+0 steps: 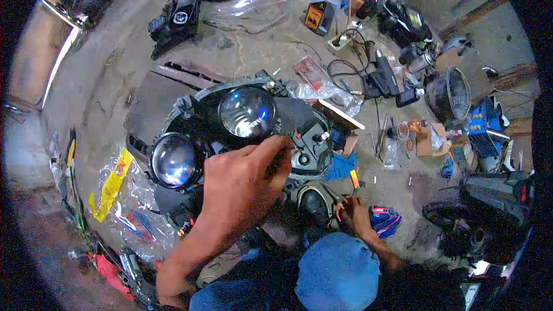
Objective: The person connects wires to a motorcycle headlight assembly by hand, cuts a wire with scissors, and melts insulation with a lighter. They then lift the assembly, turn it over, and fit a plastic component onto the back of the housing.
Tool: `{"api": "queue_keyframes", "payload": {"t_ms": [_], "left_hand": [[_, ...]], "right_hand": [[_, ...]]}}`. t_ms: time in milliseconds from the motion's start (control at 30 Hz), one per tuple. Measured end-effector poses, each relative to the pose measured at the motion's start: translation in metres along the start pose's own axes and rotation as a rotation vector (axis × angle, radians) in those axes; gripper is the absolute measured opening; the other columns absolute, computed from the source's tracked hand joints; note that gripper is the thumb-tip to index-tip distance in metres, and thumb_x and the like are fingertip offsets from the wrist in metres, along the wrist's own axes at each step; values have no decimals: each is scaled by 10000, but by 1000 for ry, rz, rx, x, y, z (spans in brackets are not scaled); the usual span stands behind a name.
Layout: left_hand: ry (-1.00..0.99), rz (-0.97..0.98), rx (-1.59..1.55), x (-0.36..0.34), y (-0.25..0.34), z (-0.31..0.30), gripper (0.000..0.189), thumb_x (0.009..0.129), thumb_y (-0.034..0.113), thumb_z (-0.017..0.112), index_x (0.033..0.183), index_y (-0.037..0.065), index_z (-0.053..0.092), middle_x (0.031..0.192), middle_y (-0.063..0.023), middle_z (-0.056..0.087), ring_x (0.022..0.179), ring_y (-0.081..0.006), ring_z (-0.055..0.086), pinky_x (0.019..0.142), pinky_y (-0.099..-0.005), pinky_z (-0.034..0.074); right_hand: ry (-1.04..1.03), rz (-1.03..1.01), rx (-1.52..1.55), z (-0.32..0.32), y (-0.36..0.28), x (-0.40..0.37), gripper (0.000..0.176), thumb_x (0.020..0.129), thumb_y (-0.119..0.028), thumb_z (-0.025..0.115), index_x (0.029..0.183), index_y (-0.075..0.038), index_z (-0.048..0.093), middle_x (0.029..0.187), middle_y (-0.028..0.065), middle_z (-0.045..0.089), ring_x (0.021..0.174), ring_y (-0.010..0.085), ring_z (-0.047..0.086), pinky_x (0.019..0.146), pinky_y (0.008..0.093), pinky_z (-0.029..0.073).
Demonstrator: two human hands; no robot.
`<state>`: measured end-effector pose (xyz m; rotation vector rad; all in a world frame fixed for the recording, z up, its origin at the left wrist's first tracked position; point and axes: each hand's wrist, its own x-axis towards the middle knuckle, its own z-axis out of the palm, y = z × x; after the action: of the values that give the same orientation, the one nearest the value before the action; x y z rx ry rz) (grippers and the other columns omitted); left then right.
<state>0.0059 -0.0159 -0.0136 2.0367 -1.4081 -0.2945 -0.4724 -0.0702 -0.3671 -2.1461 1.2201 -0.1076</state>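
Note:
A black headlight housing with two round glass lenses (247, 112) lies in front of me. My left hand (245, 178) is over its middle, thumb and fingers pressed together beside the right-hand lens; what they hold, if anything, is hidden. Lower right, my right hand (354, 214) is closed around a tool with orange on its handle, perhaps pliers, beside a dark shoe (313, 203). Just above that hand is a small yellow and orange object (354, 179). A grey part with a round black piece (308, 155) sits at the housing's right side.
Clear plastic with a yellow strip (112, 184) lies left. Another headlight unit (177, 20) is farther back. A heat-gun-like tool (381, 78), cables, a bottle (320, 16) and a bucket (449, 93) stand or lie right. A motorcycle-like machine (489, 207) is lower right.

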Motion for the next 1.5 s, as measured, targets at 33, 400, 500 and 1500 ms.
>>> {"api": "queue_keyframes", "payload": {"t_ms": [33, 400, 500, 1500], "left_hand": [[-7, -20, -6, 0, 1, 0, 200, 885, 255, 806, 1047, 144, 771, 838, -131, 770, 725, -325, 756, 638, -418, 584], [22, -13, -75, -4, -1, 4, 175, 903, 196, 789, 1063, 139, 749, 783, -119, 751, 671, -296, 743, 598, -396, 553], [42, 16, -91, -5, -3, 5, 163, 909, 183, 781, 1059, 139, 734, 755, -124, 737, 643, -305, 729, 572, -412, 535], [3, -19, -25, -2, 0, 2, 132, 911, 198, 772, 1033, 161, 740, 744, -93, 742, 625, -257, 734, 560, -384, 543]], "right_hand": [[-1, 57, -4, -17, -22, -5, 384, 868, -104, 794, 1193, -32, 602, 1036, 159, 643, 838, 279, 652, 735, 404, 537], [418, -171, 76, -176, -324, 52, 431, 804, -207, 913, 1043, -29, 601, 903, 89, 646, 811, 269, 623, 753, 400, 509], [350, -142, 262, -183, -366, 82, 392, 839, -180, 896, 1073, -38, 615, 925, 72, 669, 818, 190, 625, 754, 347, 512], [326, -145, 612, -144, -406, 137, 313, 890, -144, 871, 1007, -52, 595, 815, 2, 618, 726, 81, 527, 672, 269, 456]]}}
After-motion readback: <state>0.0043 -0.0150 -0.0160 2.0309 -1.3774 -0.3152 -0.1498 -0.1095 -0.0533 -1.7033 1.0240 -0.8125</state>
